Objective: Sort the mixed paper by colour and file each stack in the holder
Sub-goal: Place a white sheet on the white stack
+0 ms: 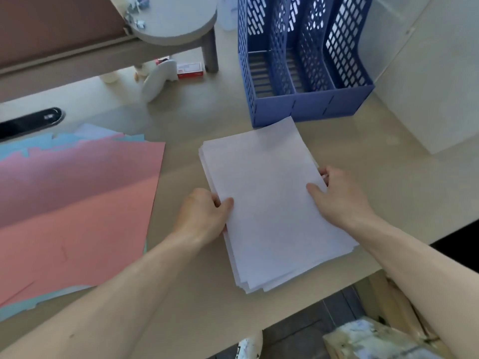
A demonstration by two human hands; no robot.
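Left hand [204, 216], right hand [339, 195] gripping white stack [269, 216] by long edges; long axis pointing toward holder [311, 107].

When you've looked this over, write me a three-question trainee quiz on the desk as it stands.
1. True or false: the blue holder already contains paper.
2. The white stack is held by: A one hand, B both hands, C neither.
3. Fill in: the top sheet of the mixed pile is ___.
Key: 1 false. 2 B: left hand and right hand grip its side edges. 3 pink.
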